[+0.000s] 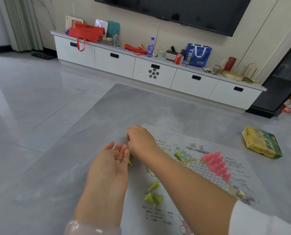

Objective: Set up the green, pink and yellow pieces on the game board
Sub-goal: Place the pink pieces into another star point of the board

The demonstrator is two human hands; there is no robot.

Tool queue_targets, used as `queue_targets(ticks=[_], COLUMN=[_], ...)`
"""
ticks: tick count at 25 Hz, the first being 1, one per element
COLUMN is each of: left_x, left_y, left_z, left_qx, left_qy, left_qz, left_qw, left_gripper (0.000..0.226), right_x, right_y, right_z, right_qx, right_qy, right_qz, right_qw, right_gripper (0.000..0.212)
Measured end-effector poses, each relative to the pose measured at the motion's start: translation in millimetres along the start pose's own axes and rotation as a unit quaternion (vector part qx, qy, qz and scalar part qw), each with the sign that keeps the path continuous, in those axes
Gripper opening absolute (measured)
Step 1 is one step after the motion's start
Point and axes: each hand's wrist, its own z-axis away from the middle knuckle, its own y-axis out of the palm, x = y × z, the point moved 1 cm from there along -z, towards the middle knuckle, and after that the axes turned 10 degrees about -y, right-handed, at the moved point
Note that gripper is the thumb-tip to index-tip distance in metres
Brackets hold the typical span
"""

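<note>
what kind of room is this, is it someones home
Most likely a living room in a home. A big flat television hangs on the wall above a long white cabinet cluttered with bags, bottles and a drink can, and the game board lies on a low grey table.

Counts, approx where occluded. Game board [183, 145]: 1 sheet. Pink pieces [216, 162]: 1 tight cluster nr board's right side, roughly 10, overlap so exact no. unclear. Green pieces [153, 197]: 3 lying loose nr board's left edge, 1 upright [177, 154] toward top; a few more partly hidden behind hands. Hands: 2, left [111, 164], right [140, 141]. Box [261, 144]: 1, off the board's right edge.
</note>
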Motion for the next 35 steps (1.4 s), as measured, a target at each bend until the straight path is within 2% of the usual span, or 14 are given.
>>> queue_targets(ticks=[2, 5, 8, 14, 18, 22, 25, 27, 31, 35], left_x=[1.6, 2.4, 2.7, 21.5, 39.4, 51.7, 57.8, 59.1, 59.9, 60.8], left_y=[-0.2, -2.5, -2.8, 10.3, 14.6, 19.3, 21.4, 21.5, 22.5, 22.8], left_z=[0.6, 4.4, 7.3, 16.2, 17.9, 19.1, 19.1, 18.6, 18.8, 18.7], left_qx=[0.015, 0.039, 0.051, 0.102, 0.108, 0.123, 0.13, 0.128, 0.132, 0.132], left_qy=[-0.008, -0.029, -0.047, -0.006, 0.035, 0.048, 0.038, 0.039, 0.036, 0.034], left_qz=[0.007, 0.011, 0.008, -0.094, -0.185, -0.249, -0.281, -0.289, -0.28, -0.281], left_qw=[1.0, 0.999, 0.998, 0.99, 0.976, 0.959, 0.95, 0.948, 0.95, 0.95], left_gripper=[0.044, 0.029, 0.013, 0.025, 0.027, 0.024, 0.022, 0.022, 0.022, 0.023], right_x=[0.0, -6.7, -37.0, -128.2, -158.1, -160.4, -156.4, -156.8, -155.7, -159.7], right_y=[-3.2, -32.0, -68.3, -91.1, -85.4, -78.4, -72.2, -68.7, -63.7, -54.7], right_z=[4.1, 18.6, 44.8, 115.1, 143.6, 150.2, 152.2, 153.6, 152.4, 145.6], right_qx=[-0.05, -0.148, -0.171, -0.178, -0.179, -0.123, -0.008, 0.039, 0.045, 0.043], right_qy=[-0.029, -0.027, 0.009, 0.139, 0.165, 0.126, 0.123, 0.097, 0.027, 0.001], right_qz=[-0.088, -0.277, -0.343, -0.31, -0.286, -0.203, -0.204, -0.132, 0.025, 0.09], right_qw=[0.994, 0.949, 0.924, 0.924, 0.927, 0.963, 0.971, 0.986, 0.998, 0.995], right_gripper=[0.023, 0.02, 0.014, 0.012, 0.019, 0.013, 0.013, 0.012, 0.013, 0.018])
